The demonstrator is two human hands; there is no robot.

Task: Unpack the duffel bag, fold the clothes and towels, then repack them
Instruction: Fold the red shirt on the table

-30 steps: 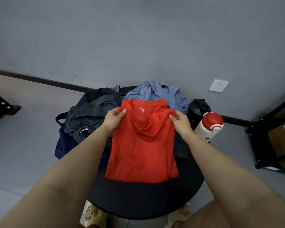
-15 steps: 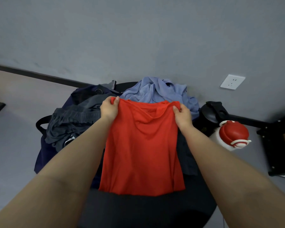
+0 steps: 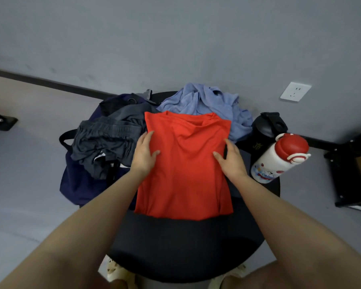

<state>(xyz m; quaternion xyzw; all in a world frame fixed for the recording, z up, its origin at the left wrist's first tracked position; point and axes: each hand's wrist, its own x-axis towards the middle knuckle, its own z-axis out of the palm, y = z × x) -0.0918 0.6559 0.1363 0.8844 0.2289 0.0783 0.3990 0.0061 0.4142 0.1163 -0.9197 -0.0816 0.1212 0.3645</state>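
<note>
Released, red shirt [image 3: 186, 163] lies flat, collar toward wall.

Under my two flat palms the red shirt [image 3: 186, 163] is thin, smooth, matt cloth. Left of my grip the grey shorts [image 3: 106, 138] look like soft knit with a ribbed waistband. Beyond my fingertips the blue towel [image 3: 206, 101] is fuzzy, rumpled cloth. Right of my grip, the white bottle [image 3: 277, 159] shines like glossy plastic. The table [image 3: 186, 247] is matt black.
</note>
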